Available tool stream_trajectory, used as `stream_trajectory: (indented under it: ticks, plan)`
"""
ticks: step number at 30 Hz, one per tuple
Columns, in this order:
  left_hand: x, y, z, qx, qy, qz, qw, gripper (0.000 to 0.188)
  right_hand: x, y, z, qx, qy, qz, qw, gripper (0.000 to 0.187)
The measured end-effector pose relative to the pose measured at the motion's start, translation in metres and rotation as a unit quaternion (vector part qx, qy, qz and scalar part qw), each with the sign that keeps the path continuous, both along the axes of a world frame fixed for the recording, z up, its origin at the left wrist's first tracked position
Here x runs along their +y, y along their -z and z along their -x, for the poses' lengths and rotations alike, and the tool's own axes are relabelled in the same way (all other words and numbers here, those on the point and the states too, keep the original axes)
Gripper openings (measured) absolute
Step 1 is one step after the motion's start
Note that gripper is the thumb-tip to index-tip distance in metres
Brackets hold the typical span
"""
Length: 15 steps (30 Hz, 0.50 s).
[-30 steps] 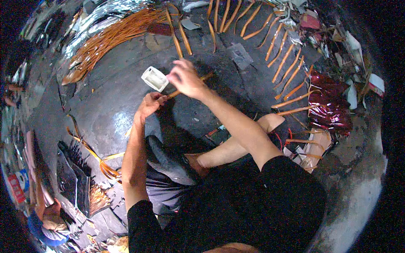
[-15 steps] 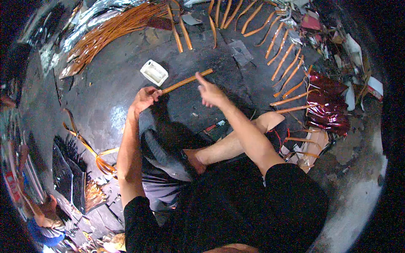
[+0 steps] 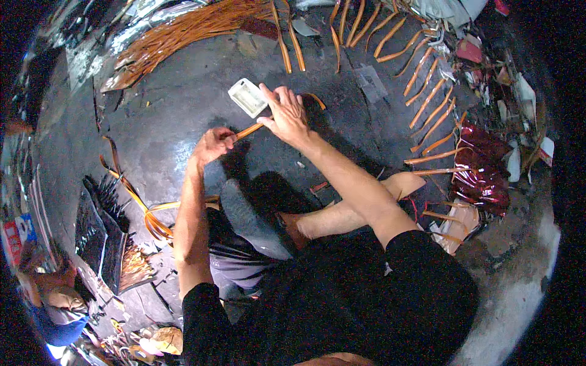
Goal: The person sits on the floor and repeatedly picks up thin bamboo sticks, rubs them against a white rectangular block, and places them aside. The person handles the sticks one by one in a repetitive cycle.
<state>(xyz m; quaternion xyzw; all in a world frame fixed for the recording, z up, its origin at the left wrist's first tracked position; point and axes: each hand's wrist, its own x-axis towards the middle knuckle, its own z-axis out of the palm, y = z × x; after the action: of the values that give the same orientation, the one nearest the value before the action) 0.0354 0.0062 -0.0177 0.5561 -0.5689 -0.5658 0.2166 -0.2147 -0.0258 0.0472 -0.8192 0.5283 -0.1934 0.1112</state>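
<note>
My left hand [image 3: 215,145] is closed around the near end of a flat orange-brown strip [image 3: 249,130], held above the dark floor. My right hand [image 3: 287,116] lies across the strip's middle with its fingers stretched out and spread, the thumb near its edge. Past that hand the strip's far end [image 3: 316,100] shows, bent downward. Just beyond my hands sits a small white rectangular tub [image 3: 248,97], beside my right fingertips. Whether the right palm presses on the strip is hidden.
Similar strips [image 3: 429,111] lie in a curved row at right. A thick bundle of thin brown strands [image 3: 183,39] is at the far left. Shiny dark-red sheeting [image 3: 482,165] lies right, dark bristled pieces [image 3: 101,238] left. Another person [image 3: 58,299] is at lower left.
My right hand has moved left along the strip, from a pointed finger near its far end to spread fingers over its middle. My left hand keeps its hold. The whole view has shifted slightly.
</note>
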Motion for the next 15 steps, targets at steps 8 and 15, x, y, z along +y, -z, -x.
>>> stream_trajectory:
  ticks: [8, 15]
  plan:
    - [-0.016, 0.002, 0.024, -0.057, 0.007, 0.174, 0.983, 0.018, -0.044, 0.014, -0.015, 0.033, -0.066, 0.012, 0.997, 0.088]
    - [-0.006, -0.014, 0.023, -0.143, 0.035, 0.196, 0.970, 0.019, -0.042, 0.009, -0.018, 0.064, -0.099, -0.010, 0.993, 0.071]
